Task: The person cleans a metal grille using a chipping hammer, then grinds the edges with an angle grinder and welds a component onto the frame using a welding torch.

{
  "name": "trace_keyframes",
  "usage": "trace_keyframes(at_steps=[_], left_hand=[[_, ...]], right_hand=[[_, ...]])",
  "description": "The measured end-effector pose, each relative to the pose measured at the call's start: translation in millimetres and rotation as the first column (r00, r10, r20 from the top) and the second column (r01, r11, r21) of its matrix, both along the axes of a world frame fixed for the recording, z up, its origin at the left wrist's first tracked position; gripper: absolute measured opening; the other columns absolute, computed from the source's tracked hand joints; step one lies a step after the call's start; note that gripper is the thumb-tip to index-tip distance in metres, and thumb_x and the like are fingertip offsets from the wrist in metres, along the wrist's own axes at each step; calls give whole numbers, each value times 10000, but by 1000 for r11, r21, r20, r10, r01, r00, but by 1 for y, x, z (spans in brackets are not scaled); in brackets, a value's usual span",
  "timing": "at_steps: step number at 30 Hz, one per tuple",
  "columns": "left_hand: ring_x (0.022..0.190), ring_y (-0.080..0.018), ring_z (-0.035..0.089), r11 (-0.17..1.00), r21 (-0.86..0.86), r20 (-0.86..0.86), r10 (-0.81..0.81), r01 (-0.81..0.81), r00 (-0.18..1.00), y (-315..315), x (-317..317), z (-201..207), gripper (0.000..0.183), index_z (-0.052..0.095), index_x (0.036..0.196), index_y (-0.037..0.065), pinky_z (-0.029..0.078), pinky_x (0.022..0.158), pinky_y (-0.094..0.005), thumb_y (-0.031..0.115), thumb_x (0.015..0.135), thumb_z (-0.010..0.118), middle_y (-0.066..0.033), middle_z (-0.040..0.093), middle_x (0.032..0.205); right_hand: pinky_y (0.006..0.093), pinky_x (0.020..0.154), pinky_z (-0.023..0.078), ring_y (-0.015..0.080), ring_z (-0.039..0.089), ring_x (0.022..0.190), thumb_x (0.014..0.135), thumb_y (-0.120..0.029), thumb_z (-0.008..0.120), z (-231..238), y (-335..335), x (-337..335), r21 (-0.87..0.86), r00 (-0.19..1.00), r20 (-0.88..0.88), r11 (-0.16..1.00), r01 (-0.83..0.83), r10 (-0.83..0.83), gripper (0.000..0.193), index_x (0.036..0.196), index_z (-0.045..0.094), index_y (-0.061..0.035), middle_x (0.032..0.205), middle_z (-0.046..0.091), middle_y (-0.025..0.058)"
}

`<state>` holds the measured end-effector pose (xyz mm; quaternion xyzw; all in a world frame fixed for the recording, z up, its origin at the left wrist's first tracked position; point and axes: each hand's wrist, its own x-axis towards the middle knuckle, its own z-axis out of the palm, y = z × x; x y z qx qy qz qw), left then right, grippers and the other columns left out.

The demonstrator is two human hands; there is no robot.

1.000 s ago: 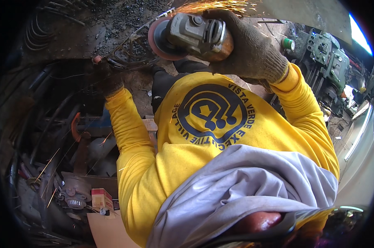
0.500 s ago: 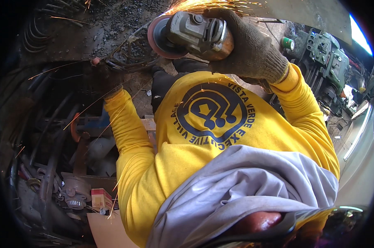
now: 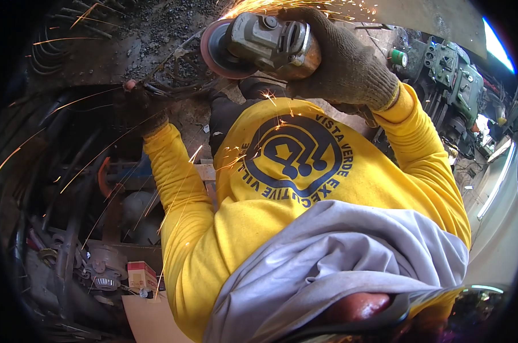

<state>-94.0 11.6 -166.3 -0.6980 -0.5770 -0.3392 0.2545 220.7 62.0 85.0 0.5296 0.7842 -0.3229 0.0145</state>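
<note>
My right hand [image 3: 342, 63], in a grey-brown knit glove, is wrapped round the body of an angle grinder [image 3: 270, 43]. Its reddish disc [image 3: 224, 50] faces left, and a stream of orange sparks [image 3: 270, 7] sprays from the disc's far side. In dark shadow to the left is my left hand [image 3: 144, 106], in a dark glove with one bare fingertip showing. It looks closed beside thin dark bent metal [image 3: 173, 90] below the disc; what it grips is too dark to make out.
Dark grit [image 3: 156, 34] and curved rods [image 3: 47, 51] lie at the far left. A green machine [image 3: 456, 80] and a green can [image 3: 397, 58] stand at the right. Lower left are a metal fitting [image 3: 105, 266], a red-and-white box [image 3: 141, 275] and an orange hook-shaped piece [image 3: 104, 177].
The grinder and my right hand have shifted slightly left and toward the far edge. More sparks now fly over my left arm and shirt front. My left hand has barely moved.
</note>
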Motion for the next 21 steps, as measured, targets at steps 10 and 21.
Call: trace_keyframes(at_steps=[10, 21], left_hand=[[695, -348, 558, 999, -31, 9, -9, 10, 1000, -1, -5, -7, 504, 470, 1196, 75, 438, 575, -453, 332, 828, 699, -158, 565, 858], [636, -347, 537, 1000, 4, 3, -21, 21, 1000, 1, -5, -6, 471, 453, 1223, 75, 405, 526, -452, 279, 858, 669, -161, 552, 837]], right_hand=[[416, 881, 545, 350, 662, 1022, 664, -295, 863, -11, -3, 4, 19, 992, -128, 1000, 24, -21, 801, 1310, 448, -65, 1109, 656, 201], [412, 876, 546, 349, 668, 1000, 677, -272, 851, -11, 1, 6, -14, 993, -113, 1000, 16, -17, 757, 1293, 462, -67, 1094, 660, 193]])
